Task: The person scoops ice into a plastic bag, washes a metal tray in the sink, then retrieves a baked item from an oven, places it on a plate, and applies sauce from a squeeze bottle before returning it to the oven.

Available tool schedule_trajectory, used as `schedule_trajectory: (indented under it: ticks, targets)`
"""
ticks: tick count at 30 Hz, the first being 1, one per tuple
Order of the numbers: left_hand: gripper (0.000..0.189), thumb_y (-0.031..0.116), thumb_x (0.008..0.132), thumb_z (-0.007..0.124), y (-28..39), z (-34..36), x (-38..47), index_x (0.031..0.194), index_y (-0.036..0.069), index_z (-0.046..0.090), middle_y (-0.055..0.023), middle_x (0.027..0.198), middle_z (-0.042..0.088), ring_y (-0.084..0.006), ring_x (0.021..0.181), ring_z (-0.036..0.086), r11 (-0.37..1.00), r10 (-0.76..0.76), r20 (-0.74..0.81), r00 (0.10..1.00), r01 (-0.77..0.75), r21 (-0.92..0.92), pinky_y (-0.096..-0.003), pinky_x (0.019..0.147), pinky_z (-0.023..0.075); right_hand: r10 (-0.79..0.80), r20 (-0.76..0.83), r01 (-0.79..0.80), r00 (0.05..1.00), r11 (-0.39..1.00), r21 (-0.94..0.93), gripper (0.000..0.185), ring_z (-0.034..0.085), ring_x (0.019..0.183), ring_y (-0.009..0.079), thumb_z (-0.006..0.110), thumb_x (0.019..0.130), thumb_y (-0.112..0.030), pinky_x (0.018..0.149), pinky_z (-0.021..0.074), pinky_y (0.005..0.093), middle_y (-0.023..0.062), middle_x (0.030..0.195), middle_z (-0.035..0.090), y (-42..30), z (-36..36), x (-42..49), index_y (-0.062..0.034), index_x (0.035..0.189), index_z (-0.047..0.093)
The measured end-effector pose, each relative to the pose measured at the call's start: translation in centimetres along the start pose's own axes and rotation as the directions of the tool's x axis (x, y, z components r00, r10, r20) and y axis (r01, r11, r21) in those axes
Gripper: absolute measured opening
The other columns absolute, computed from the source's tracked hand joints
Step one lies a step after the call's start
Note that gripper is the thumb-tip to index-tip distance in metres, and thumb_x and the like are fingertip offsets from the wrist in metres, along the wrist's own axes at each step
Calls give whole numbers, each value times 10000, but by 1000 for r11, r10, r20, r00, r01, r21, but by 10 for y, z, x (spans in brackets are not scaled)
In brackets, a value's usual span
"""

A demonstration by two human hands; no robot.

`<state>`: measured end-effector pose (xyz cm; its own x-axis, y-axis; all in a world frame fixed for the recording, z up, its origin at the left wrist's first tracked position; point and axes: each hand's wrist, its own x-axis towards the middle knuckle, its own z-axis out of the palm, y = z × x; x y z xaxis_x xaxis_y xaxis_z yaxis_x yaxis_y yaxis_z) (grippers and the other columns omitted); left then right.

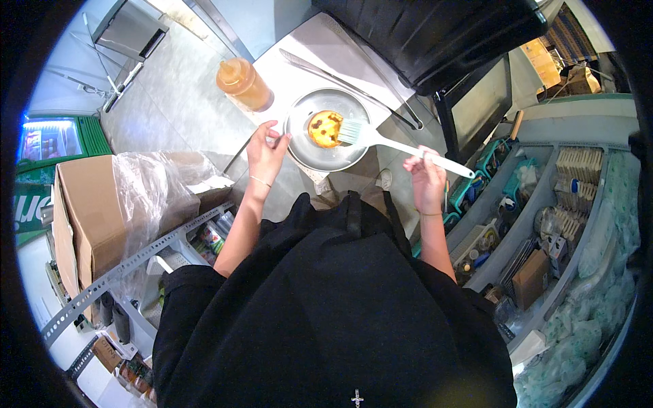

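A round metal plate (352,155) rests on the white tabletop (306,43), near its front edge. On the plate sits an egg tart (324,129) with a yellow filling and dark browned spots. My right hand (427,176) grips the handle of a white pastry brush (395,144). Its pale bristles lie against the tart's right side. At the plate's left rim is my left hand (266,153), fingers apart and slightly curled, with the thumb at the rim. Behind that hand stands a squeeze bottle (245,85) of amber liquid. Metal tongs (336,79) lie behind the plate.
A black appliance (433,38) stands at the table's back right. To my left, a cardboard box (92,209) with plastic wrap sits on a metal shelf rack (137,260). Grey shelving (510,204) with baskets and packets is at my right. A green-framed fridge (94,135) is at far left.
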<state>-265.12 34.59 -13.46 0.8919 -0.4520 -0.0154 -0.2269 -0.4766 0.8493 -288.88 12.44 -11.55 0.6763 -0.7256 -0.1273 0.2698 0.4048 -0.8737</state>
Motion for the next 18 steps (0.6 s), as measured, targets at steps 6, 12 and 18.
schedule_trajectory:
  ticks: [6,12,18]
  targets:
    - [375,-10,766,650,14,2,-18,1123,-3,533,-73,788,572,-133,581,623,963,-171,104,980,189,-190,-247,488,502,-80,-41,79,996,996,-38,238,603,679,195,458,941,-183,659,495,313,140,779,634,-1,-14,6,22,1050,512]
    - [371,-33,778,629,13,4,-14,1133,-15,522,-70,778,561,-128,568,617,962,-162,95,982,179,-207,-239,469,497,-59,0,58,998,996,-66,247,600,715,187,462,940,-190,687,483,307,126,785,632,4,2,6,17,1066,510]
    - [415,-15,773,644,10,8,-23,1157,-4,490,-72,806,554,-127,549,606,959,-169,-41,985,155,-236,-239,467,496,-39,-11,39,999,997,67,251,594,721,177,467,939,-189,697,481,305,110,786,622,3,5,5,16,1077,510]
